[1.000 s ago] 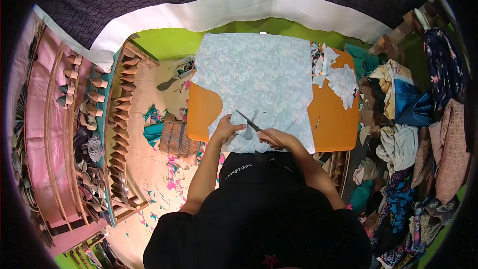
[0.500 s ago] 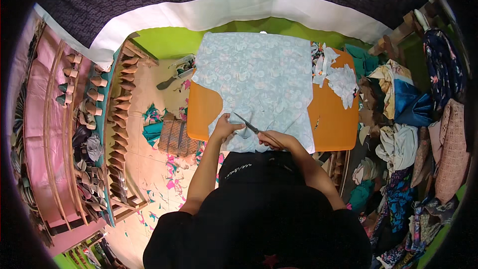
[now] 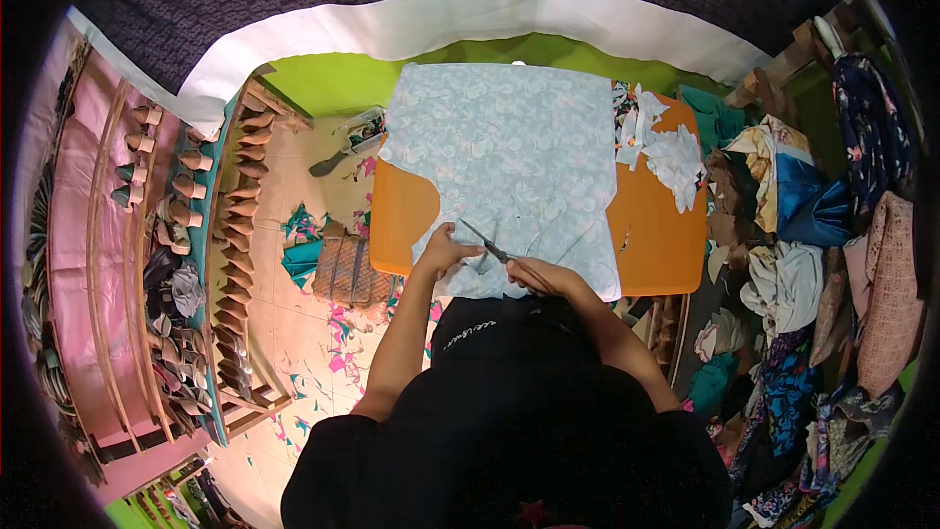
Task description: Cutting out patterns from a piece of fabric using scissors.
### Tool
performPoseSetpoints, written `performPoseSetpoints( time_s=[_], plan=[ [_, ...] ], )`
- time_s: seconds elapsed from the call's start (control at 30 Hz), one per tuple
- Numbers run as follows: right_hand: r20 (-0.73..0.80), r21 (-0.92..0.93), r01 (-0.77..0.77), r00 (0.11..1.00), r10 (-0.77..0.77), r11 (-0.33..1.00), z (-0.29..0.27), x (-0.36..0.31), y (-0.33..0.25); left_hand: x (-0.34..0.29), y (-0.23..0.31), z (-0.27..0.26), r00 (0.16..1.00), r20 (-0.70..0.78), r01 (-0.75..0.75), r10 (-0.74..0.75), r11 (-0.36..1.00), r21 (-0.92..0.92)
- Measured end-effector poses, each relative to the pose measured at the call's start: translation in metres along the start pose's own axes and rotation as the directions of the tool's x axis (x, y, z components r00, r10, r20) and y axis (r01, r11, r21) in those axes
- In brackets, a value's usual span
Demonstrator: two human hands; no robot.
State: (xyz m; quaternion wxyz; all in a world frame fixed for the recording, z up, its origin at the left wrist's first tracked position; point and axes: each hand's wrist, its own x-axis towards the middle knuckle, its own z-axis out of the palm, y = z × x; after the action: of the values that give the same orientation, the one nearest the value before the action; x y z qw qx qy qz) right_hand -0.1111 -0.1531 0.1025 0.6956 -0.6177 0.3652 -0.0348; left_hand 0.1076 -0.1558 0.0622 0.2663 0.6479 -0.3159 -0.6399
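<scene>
A pale blue-grey patterned cloth [image 3: 519, 137] lies spread over an orange table [image 3: 661, 255]. My right hand [image 3: 539, 276] is closed round the handles of a pair of scissors [image 3: 492, 247]. Their dark blades point up and to the left over the near part of the cloth, slightly parted. On the left, my left hand [image 3: 447, 253] rests at the cloth's near edge, thumb and fingers spread apart, the thumb stretched toward the blades. The cloth is wrinkled between my hands. Whether the blades are above or through the cloth cannot be made out.
White scraps [image 3: 674, 167] lie at the table's right side. Wooden racks of shoe forms [image 3: 238, 235] stand on the left. A brown woven bag [image 3: 345, 266] and coloured snippets [image 3: 343, 343] lie on the floor. Heaped cloths [image 3: 783, 284] fill the right side.
The scissors and my hands have hardly moved; the blades look slightly wider apart. The cloth near them has shifted a little.
</scene>
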Motion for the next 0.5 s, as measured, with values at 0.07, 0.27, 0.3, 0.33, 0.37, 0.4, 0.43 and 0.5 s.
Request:
performPoseSetpoints(
  time_s=[0.07,0.27,0.3,0.33,0.37,0.4,0.43,0.5],
  plan=[
    [-0.005,0.051,-0.023,1.0,0.024,0.998,0.0,0.0,0.0,-0.002,0.001,0.003,1.0,-0.026,-0.017,0.017,1.0,0.01],
    [0.049,-0.111,-0.038,0.998,0.043,0.993,-0.007,0.009,0.029,-0.007,0.006,0.002,0.999,-0.036,-0.024,0.026,0.998,0.051],
    [0.04,-0.136,-0.031,0.999,0.036,0.99,-0.008,0.01,0.038,-0.009,0.011,0.003,1.0,0.024,-0.001,0.0,0.999,0.045],
    [0.039,-0.165,-0.02,0.999,0.027,0.986,-0.008,0.011,0.041,-0.007,0.008,0.0,1.0,0.022,-0.003,0.002,0.999,0.045],
    [0.048,-0.167,-0.017,0.999,0.026,0.986,-0.005,0.008,0.028,-0.005,0.0,-0.004,0.998,0.052,-0.02,0.021,0.999,-0.025],
    [0.056,-0.071,-0.121,0.991,0.125,0.99,-0.003,0.002,0.015,-0.003,-0.008,-0.009,0.996,0.081,-0.036,0.044,0.995,-0.095],
    [0.06,0.029,-0.226,0.973,0.224,0.974,-0.003,-0.004,0.005,-0.004,-0.007,-0.008,0.995,0.085,-0.037,0.045,0.995,-0.093],
    [0.094,0.053,-0.303,0.95,0.297,0.951,-0.008,-0.008,0.012,-0.004,-0.005,-0.007,0.996,-0.024,-0.088,0.086,0.992,-0.085]
  ],
)
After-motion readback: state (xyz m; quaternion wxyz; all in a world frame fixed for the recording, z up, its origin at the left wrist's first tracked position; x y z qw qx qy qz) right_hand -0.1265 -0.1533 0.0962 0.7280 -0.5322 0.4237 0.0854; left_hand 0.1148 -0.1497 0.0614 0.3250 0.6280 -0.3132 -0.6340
